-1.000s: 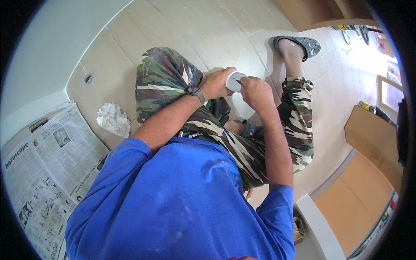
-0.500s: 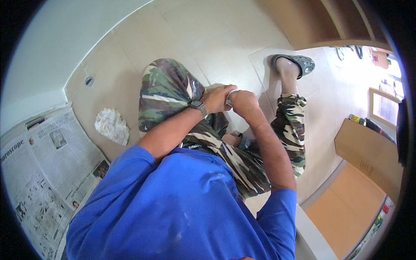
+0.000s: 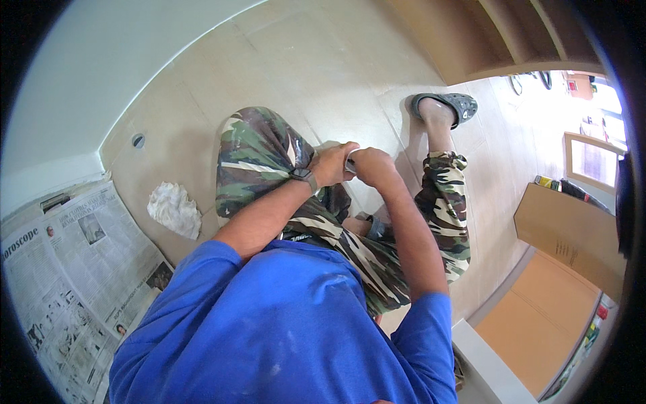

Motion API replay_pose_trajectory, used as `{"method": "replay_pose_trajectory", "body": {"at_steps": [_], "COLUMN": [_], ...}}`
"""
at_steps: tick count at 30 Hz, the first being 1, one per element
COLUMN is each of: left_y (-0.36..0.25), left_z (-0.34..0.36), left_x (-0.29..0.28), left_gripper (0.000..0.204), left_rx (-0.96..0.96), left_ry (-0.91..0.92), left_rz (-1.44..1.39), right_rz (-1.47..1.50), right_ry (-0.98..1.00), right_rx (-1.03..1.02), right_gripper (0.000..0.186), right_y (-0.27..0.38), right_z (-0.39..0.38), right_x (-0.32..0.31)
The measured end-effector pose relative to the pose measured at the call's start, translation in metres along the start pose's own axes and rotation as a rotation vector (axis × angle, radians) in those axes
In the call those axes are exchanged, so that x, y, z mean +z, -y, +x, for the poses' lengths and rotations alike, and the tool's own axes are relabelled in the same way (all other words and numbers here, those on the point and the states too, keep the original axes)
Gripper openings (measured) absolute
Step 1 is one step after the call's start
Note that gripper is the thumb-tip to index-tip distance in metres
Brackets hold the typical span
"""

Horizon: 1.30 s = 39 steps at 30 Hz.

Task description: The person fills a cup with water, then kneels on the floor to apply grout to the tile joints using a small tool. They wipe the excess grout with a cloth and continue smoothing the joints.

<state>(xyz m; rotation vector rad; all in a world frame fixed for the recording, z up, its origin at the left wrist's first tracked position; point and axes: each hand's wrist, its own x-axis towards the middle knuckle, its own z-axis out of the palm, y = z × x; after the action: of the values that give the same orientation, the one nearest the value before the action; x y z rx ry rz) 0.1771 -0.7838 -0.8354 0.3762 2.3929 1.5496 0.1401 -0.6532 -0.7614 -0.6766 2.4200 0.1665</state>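
Note:
My left hand [image 3: 332,165], with a dark watch [image 3: 304,176] at its wrist, is closed around a small whitish-grey object [image 3: 350,161]. Against its other side, the fingers of my right hand [image 3: 375,167] are also wrapped round it. Most of that object is covered by the two hands, so its kind does not show. Both hands meet in front of me, between my knees in camouflage trousers [image 3: 259,151] and above the tiled floor.
Newspaper sheets [image 3: 74,249] lie at the left by the wall, near a crumpled white cloth [image 3: 175,210] and a round floor drain [image 3: 138,141]. Wooden shelving [image 3: 464,40] stands at the far right. An open cardboard box [image 3: 565,229] and a white-framed panel [image 3: 494,363] are to my right.
The view has shifted slightly. Both hands stay together on the small object, and the right hand's grip on it appears a little turned.

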Motion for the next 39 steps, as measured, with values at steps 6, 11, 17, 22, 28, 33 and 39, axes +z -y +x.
{"method": "replay_pose_trajectory", "body": {"at_steps": [6, 11, 17, 22, 28, 33, 39], "left_y": [0.0, 0.003, -0.001, 0.0, -0.011, -0.044, 0.146], "left_z": [-0.001, -0.001, -0.007, -0.013, -0.023, -0.057, -0.118], "left_x": [0.0, 0.002, -0.006, -0.015, -0.028, -0.125, -0.256], "left_gripper": [0.058, 0.062, 0.079, 0.087, 0.076, 0.049, 0.046], "left_rx": [-0.006, -0.024, -0.054, -0.009, -0.014, 0.07, -0.36], "left_ry": [0.011, 0.024, -0.011, 0.045, -0.001, -0.401, -0.896], "left_rz": [0.037, 0.006, 0.017, -0.004, 0.011, -0.094, 0.689], "right_rz": [0.037, -0.019, 0.267, 0.754, 1.29, 1.366, 0.473], "right_ry": [-0.125, -0.245, -0.287, -0.362, -0.337, -0.525, -0.755], "right_rx": [0.045, 0.042, 0.145, 0.141, 0.218, 0.186, 0.362], "right_gripper": [0.016, 0.014, 0.016, 0.024, 0.026, 0.026, 0.021], "right_y": [0.0, 0.01, -0.008, -0.03, -0.037, -0.04, -0.018], "right_z": [-0.013, -0.02, -0.04, -0.049, -0.049, -0.021, 0.083], "right_x": [0.0, -0.009, -0.043, -0.037, -0.028, -0.028, -0.054]}}
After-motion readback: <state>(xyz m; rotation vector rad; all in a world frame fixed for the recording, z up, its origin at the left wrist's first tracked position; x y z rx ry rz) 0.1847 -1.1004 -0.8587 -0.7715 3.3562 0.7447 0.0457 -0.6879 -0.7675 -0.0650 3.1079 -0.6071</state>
